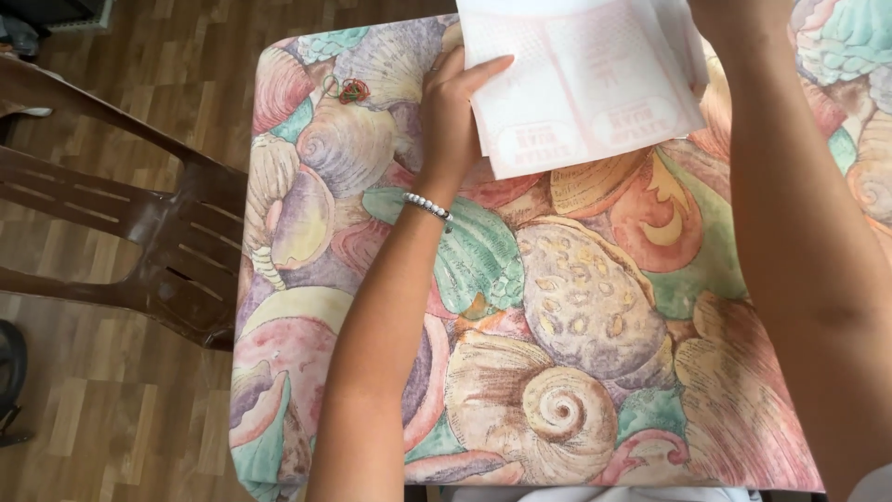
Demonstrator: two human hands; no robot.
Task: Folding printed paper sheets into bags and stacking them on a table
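Left hand (452,116) gripping one paper stack (581,79)

- A stack of thin white plastic bags (585,84), flat and roughly rectangular, printed in pale pink with framed panels and rounded emblems near the lower edge, lies at the far edge of the shell-patterned tabletop (576,316), towards its far right corner.

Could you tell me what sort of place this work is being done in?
Probably a room in a home: a table under a seashell-print cloth, a brown plastic chair beside it, and wood-look flooring.
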